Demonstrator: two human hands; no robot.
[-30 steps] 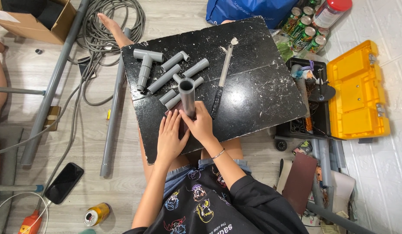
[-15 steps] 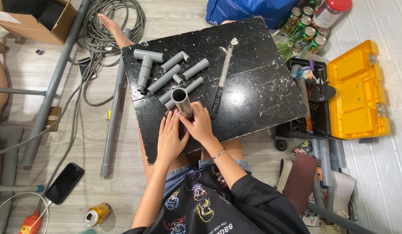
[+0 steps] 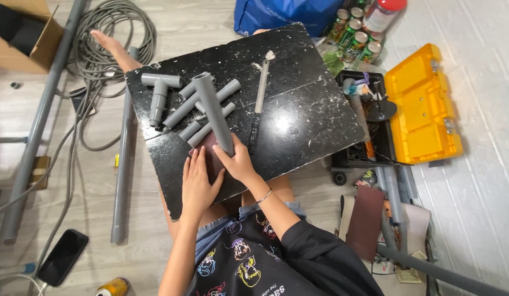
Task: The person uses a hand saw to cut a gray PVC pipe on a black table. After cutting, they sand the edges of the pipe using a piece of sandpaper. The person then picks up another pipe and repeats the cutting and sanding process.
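The right hand grips a grey pipe at its lower end, fingers wrapped round it; the pipe's long axis runs from the hand at frame centre up and slightly left, its far end at the upper centre-left over the other pipe pieces; it rises off the board towards the camera, though how steeply is hard to tell; the left hand lies flat, fingers spread and open, pressing a dark brown sheet onto the board just beside the pipe's lower end; most of that sheet is hidden under the two hands, and whether the pipe end touches it cannot be seen; loose pipe pieces lie in the board's upper left part, partly covered by the held pipe, with a tee fitting left of them; a long file lies right of the pipe, pointing up the frame; a yellow toolbox stands open at the right edge; a phone lies lower left; a can is cut off by the bottom edge
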